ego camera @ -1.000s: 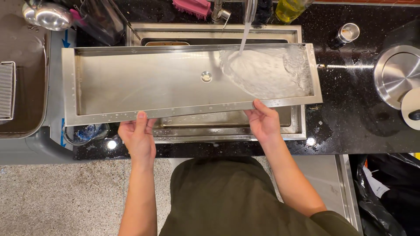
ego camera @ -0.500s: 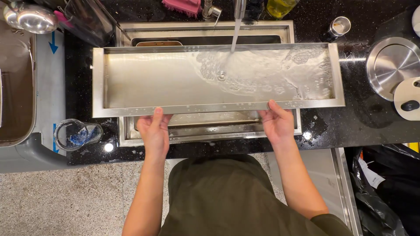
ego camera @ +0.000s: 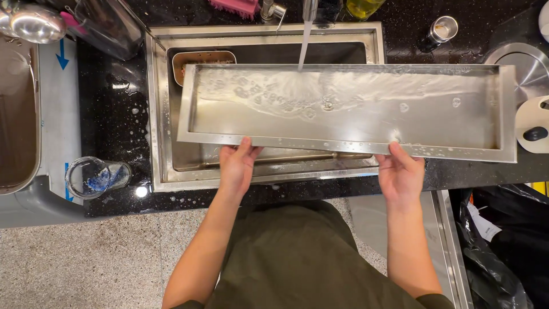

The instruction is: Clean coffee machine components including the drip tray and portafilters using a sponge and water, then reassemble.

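A long, shallow stainless steel tray [ego camera: 446, 117] is held level over the sink [ego camera: 157, 109]. My left hand [ego camera: 237, 163] grips its near rim left of the middle. My right hand [ego camera: 399, 171] grips the same rim further right. Water runs from the tap [ego camera: 309, 8] onto the tray's left half, where it foams and spreads around a small drain hole [ego camera: 327, 105]. The tray's right end reaches out over the black counter.
A small metal container [ego camera: 205, 59] sits in the sink's back left corner. A glass jar [ego camera: 94, 177] lies on the counter at left. A round metal lid [ego camera: 523, 66], a small tin [ego camera: 442, 30] and a black bag [ego camera: 509, 240] are at right.
The tray has slid steadily to the right under the running water, so the stream now hits its left half instead of its right end. Both hands moved right with it.
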